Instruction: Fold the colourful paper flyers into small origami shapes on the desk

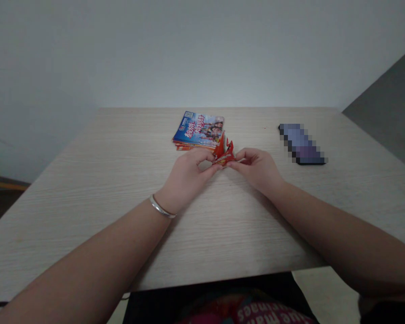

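Between my two hands is a small piece of folded red printed paper [224, 156], with pointed corners sticking up. My left hand [193, 173] pinches its left side between thumb and fingers. From the right, my right hand [258, 167] grips the lower right part the same way. The paper is held just above the table or touching it; I cannot tell which. Right behind it lies a stack of printed leaflets [200, 129], the top one blue with pictures of people and large lettering. Orange-red edges of the lower sheets show beneath.
A dark phone [302, 144], its screen blurred out, lies on the right of the pale wood-grain table [97, 180]. A white wall [216, 54] borders the table's far edge. The near table edge runs just in front of my lap.
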The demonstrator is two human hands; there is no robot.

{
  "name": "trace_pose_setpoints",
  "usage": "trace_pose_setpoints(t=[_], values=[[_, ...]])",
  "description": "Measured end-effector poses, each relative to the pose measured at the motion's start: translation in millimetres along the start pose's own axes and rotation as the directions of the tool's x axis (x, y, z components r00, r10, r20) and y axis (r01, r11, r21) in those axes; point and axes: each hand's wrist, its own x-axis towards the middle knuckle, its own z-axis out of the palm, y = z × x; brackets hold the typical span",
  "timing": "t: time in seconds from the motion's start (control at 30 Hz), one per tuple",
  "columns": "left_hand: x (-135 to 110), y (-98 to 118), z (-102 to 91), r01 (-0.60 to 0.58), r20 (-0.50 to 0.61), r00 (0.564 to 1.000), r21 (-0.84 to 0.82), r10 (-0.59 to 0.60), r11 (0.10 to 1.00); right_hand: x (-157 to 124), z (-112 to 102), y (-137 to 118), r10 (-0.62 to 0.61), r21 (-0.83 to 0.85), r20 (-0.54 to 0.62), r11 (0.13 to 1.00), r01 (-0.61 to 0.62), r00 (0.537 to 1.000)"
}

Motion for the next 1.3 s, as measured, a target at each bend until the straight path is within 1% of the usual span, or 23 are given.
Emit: trace_pose_setpoints(t=[0.07,0.17,0.3,0.37,0.43,0.53,0.6,0.63,0.7,0.77,0.8,0.87,0.93,1.07,1.17,1.3], values=[[0.5,0.9,0.7,0.045,0.016,0.999,-0.023,-0.045,0.999,0.6,0.9,-0.1,0.023,0.044,0.008,0.999,-0.023,1.0],[1.1,0.6,3.4,0.101,0.037,0.995,-0.101,-0.098,0.99,1.9,1.8,1.2,0.041,0.082,0.024,0.996,-0.043,0.999],[0.6,-0.6,5.8,0.139,0.024,0.99,-0.18,-0.137,0.974,2.9,2.5,3.5,0.043,0.129,0.074,0.99,-0.052,0.996],[0.1,-0.9,6.2,0.157,0.034,0.988,-0.191,-0.154,0.969,3.2,3.1,4.4,0.043,0.146,0.097,0.988,-0.057,0.994],[-0.2,-1.4,7.5,0.168,0.051,0.986,-0.254,-0.161,0.952,3.7,4.0,5.0,0.051,0.167,0.119,0.983,-0.071,0.992],[-0.4,-3.1,11.8,0.187,0.055,0.982,-0.45,-0.182,0.873,4.6,6.1,4.7,0.069,0.216,0.144,0.971,-0.099,0.987],[-0.3,-3.8,14.9,0.199,0.054,0.977,-0.552,-0.204,0.809,4.8,7.3,3.8,0.075,0.248,0.125,0.963,-0.104,0.989],[-0.1,-3.8,15.9,0.218,0.074,0.974,-0.582,-0.216,0.783,4.8,7.8,3.2,0.08,0.258,0.109,0.96,-0.106,0.991],[0.2,-2.8,16.5,0.275,0.151,0.961,-0.615,-0.232,0.739,4.5,8.3,2.3,0.09,0.272,0.081,0.956,-0.109,0.993],[0.4,-1.5,15.5,0.326,0.223,0.945,-0.609,-0.238,0.723,4.2,8.6,2.1,0.086,0.267,0.088,0.958,-0.107,0.992],[0.5,-1.1,14.7,0.337,0.243,0.941,-0.591,-0.237,0.733,4.0,8.8,2.2,0.079,0.259,0.1,0.96,-0.102,0.992],[0.4,-1.1,13.4,0.334,0.249,0.94,-0.534,-0.233,0.777,3.7,9.4,2.7,0.058,0.217,0.113,0.973,-0.082,0.992],[0.0,-2.4,13.2,0.308,0.23,0.948,-0.483,-0.22,0.82,3.5,10.2,3.0,0.037,0.166,0.098,0.985,-0.053,0.995],[-1.4,-6.7,14.4,0.263,0.222,0.958,-0.448,-0.179,0.854,3.4,10.2,1.1,0.001,0.153,0.073,0.988,-0.012,0.997],[-2.1,-8.2,12.8,0.274,0.256,0.948,-0.35,-0.19,0.896,3.8,8.6,-0.3,-0.013,0.152,0.087,0.988,0.0,0.996],[-2.0,-4.2,6.8,0.298,0.282,0.929,-0.193,-0.238,0.935,5.4,7.0,3.2,-0.006,0.182,0.069,0.983,-0.007,0.998]])
